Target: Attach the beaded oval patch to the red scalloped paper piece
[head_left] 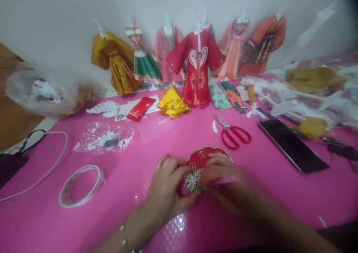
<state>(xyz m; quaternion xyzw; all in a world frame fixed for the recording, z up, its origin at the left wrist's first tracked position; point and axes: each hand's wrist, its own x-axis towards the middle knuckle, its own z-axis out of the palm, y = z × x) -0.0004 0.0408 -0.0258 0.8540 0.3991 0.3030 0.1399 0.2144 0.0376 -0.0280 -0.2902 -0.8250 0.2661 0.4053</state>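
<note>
My left hand (167,184) is closed, its fingers and thumb pinching the left side of a small piece packed with tiny multicoloured beads (192,181). Whether this is a shallow container or a beaded patch I cannot tell. My right hand (219,171) is closed around a thin pink pen-like stick (226,179), its fingertips at the right edge of the beaded piece. The stick's tip is hidden by the fingers. Just behind both hands lies a red cloth piece (205,154) with a scalloped, trimmed edge, partly covered by them.
Red-handled scissors (236,135) and a black phone (293,145) lie to the right. A tape roll (81,186) and a plastic bag of small white parts (104,138) are left. Doll dresses, including a red robe (197,66), stand along the wall. Rhinestone sheets (175,228) lie in front.
</note>
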